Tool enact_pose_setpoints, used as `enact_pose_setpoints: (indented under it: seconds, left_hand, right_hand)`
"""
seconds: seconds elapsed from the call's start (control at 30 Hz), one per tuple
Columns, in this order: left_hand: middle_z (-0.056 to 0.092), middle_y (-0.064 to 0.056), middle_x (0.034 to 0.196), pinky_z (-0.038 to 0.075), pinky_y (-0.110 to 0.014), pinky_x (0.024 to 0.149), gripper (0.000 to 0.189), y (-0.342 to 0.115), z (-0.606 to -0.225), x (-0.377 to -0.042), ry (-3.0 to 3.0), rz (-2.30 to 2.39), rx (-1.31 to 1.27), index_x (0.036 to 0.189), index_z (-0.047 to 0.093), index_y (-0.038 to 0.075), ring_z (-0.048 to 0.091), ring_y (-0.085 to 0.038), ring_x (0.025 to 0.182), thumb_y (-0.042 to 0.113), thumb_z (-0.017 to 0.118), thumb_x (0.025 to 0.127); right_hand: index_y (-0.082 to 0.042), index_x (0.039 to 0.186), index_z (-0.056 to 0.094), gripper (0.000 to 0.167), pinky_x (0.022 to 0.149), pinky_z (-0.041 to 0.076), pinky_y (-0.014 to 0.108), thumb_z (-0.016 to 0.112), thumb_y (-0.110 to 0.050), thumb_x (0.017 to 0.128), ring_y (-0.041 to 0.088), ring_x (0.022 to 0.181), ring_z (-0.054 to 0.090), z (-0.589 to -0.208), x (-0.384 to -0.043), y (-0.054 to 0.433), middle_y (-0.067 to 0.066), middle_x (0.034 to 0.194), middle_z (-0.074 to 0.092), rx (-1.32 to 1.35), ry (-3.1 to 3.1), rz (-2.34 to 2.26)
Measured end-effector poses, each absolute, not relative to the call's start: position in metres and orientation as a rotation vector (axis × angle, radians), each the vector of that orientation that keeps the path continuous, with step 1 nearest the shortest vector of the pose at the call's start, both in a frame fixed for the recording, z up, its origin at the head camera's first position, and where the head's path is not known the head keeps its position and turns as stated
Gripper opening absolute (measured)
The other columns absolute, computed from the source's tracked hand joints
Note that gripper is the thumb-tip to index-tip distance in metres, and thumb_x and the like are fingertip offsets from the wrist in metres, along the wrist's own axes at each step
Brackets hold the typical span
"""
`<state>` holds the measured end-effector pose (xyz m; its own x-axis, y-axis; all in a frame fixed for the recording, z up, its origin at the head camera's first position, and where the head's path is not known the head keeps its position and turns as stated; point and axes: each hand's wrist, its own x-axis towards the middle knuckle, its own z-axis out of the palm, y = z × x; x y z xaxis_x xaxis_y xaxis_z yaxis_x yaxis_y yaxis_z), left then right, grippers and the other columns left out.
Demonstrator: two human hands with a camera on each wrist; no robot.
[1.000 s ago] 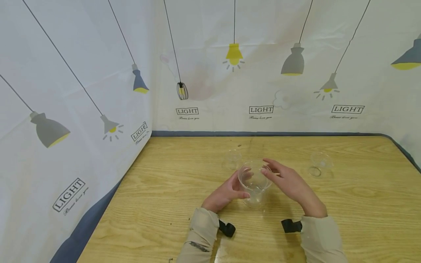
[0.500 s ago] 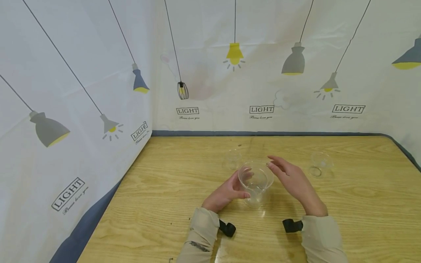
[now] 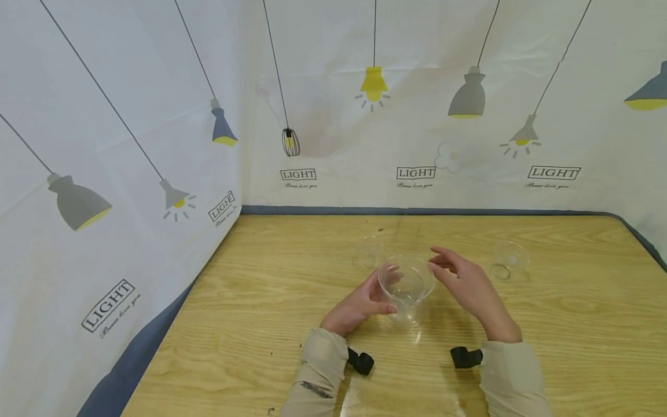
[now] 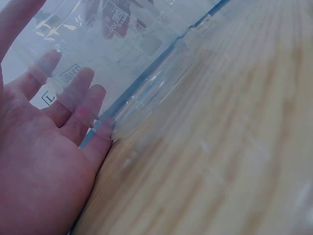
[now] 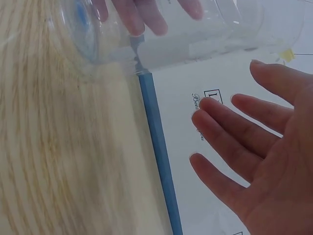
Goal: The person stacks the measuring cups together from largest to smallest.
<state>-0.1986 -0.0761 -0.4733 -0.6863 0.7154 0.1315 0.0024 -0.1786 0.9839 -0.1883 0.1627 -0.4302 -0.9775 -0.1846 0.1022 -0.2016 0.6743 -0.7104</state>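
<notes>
Beige sleeves (image 3: pixel 319 368), left hand (image 3: pixel 361 304) curled around the side of a clear cup (image 3: pixel 408 298) upright on a wooden table (image 3: pixel 250 324), right hand (image 3: pixel 467 289) empty with fingers loosely extended just beside its rim, other clear pieces (image 3: pixel 512 255) farther back, lamp-printed white sheet (image 3: pixel 354 188) beyond.

The cup (image 3: pixel 409 292) looks glossy plastic, the table (image 3: pixel 260 301) wood-grained, the sleeves (image 3: pixel 509 373) matt cloth.

Right hand (image 3: pixel 466 286): it has moved outward, to the right | Fingertips (image 5: pixel 203 122): one second ago over the rim of the clear cup (image 3: pixel 406 295) in the head view, now only by its right edge | Gap: right wrist view shows them apart
</notes>
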Motion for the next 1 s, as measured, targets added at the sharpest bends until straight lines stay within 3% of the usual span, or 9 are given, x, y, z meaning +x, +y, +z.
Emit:
enact_pose_setpoints:
  seconds: [0.23,0.4,0.63,1.0]
  left_hand:
    - [0.02,-0.017,0.144,0.025,-0.032,0.102,0.08,-0.075,-0.473,-0.199,1.594,1.916,0.844,0.143,0.014,0.014,0.014,-0.029,0.133,0.001,0.063,0.081]
    - [0.02,-0.016,0.144,0.028,-0.029,0.1,0.078,-0.074,-0.472,-0.198,1.59,1.92,0.833,0.143,0.018,0.019,0.015,-0.03,0.133,-0.005,0.06,0.081]
    - [0.02,-0.017,0.144,0.018,-0.043,0.104,0.08,-0.075,-0.474,-0.199,1.568,1.941,0.829,0.143,0.018,0.016,0.015,-0.029,0.133,-0.005,0.062,0.079]
    - [0.02,-0.015,0.145,0.028,-0.031,0.1,0.078,-0.075,-0.479,-0.202,1.562,1.939,0.828,0.14,0.023,0.025,0.017,-0.026,0.133,-0.002,0.064,0.079]
  right_hand:
    - [-0.011,0.135,0.038,0.059,0.086,0.038,0.051,0.042,-0.049,0.09,0.033,0.109,0.049,-0.435,-0.189,0.169,0.01,0.119,0.054,0.303,-2.823,1.221]
    - [-0.009,0.134,0.039,0.062,0.086,0.038,0.051,0.043,-0.052,0.088,0.034,0.108,0.049,-0.437,-0.189,0.175,0.011,0.117,0.055,0.286,-2.785,1.233]
    - [-0.01,0.135,0.038,0.059,0.087,0.036,0.052,0.043,-0.047,0.09,0.036,0.111,0.047,-0.437,-0.187,0.187,0.011,0.118,0.054,0.235,-2.758,1.291]
    - [-0.013,0.138,0.032,0.06,0.086,0.039,0.049,0.046,-0.046,0.089,0.033,0.107,0.05,-0.438,-0.187,0.196,0.011,0.118,0.053,0.122,-2.611,1.351]
